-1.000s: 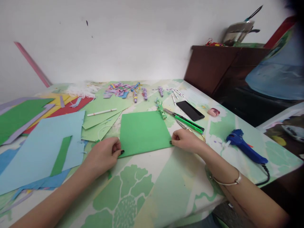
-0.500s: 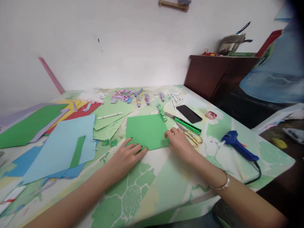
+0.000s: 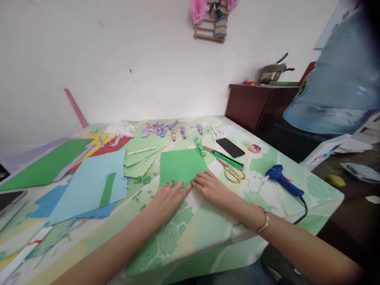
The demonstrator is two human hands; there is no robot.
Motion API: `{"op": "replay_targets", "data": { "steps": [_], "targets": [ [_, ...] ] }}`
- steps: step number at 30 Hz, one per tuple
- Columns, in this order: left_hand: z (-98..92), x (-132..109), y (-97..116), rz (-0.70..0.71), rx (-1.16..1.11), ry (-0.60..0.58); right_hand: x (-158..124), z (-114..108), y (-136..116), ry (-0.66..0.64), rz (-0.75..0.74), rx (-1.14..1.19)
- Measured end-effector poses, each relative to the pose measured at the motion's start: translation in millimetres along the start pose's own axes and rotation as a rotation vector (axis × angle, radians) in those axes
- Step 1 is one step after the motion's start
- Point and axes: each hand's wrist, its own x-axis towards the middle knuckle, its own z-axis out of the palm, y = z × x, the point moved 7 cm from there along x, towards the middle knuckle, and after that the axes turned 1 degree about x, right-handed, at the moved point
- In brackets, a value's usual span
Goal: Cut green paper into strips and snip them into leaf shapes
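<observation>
A green sheet of paper (image 3: 181,164) lies flat on the table in front of me. My left hand (image 3: 170,200) rests on its near edge, palm down, fingers stretched and slightly apart. Close beside it, my right hand (image 3: 211,190) lays its fingers on the same edge, the index fingertips of both hands almost meeting. The right hand's thumb is hardly visible. Just beyond the sheet's right corner is a curly green paper piece (image 3: 199,146). A green utility knife (image 3: 228,159) and gold-handled scissors (image 3: 233,174) lie right of the sheet.
Coloured papers (image 3: 89,182) spread over the left side. A phone (image 3: 230,147), white sticks (image 3: 218,130) and a blue glue gun (image 3: 283,180) with its cord lie on the right. Paper scraps (image 3: 157,128) and white string (image 3: 118,130) are at the back. A water bottle (image 3: 329,95) stands right.
My right hand has moved left along the paper's near edge, from its right side to beside my left hand. The camera view has tilted up, showing more wall.
</observation>
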Motion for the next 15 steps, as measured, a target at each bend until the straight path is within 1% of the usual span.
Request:
{"op": "replay_targets", "data": {
  "steps": [8,15],
  "targets": [
    [-3.7,-1,-1,-0.026,-0.035,0.008,-5,3,-24,0.011,0.049,-0.085],
    [-0.4,-9,-6,-0.043,-0.08,0.026,-6,5,-25,-0.01,0.117,-0.113]
  ]
}}
